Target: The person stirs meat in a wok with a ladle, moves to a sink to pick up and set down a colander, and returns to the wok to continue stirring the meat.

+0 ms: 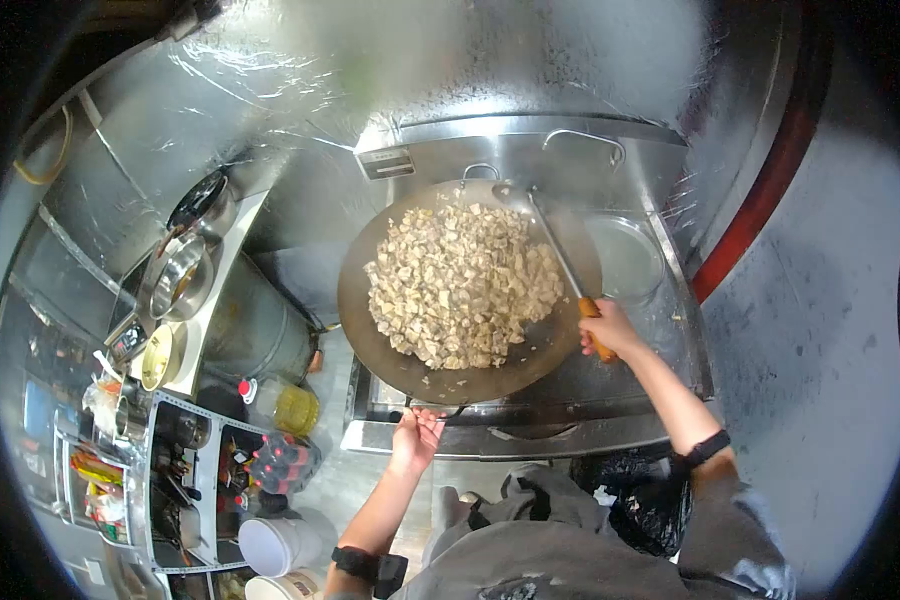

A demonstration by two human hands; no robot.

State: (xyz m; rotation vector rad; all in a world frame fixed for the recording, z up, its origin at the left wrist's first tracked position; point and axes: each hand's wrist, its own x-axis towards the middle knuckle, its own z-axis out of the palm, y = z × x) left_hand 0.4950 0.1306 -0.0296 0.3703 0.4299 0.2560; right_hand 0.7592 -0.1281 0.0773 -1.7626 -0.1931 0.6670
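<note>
A large round wok [370, 350] sits on the stove, heaped with small pale chunks of food [460, 280] that look like diced meat. My right hand [612, 328] is wrapped round the wooden handle of a long metal ladle [560, 245]. The ladle's bowl rests at the far right rim of the wok, beside the food. At the wok's near edge, my left hand [418, 438] has its fingers curled on the dark loop handle [452, 412]. A second loop handle [481, 170] stands at the wok's far side.
Right of the wok is a round basin [625, 258], with a curved tap [588, 138] behind. A red pipe [765, 205] runs along the right wall. On the left are a shelf with metal bowls [182, 280], an oil jug [295, 408], bottles [282, 462] and white buckets [270, 545].
</note>
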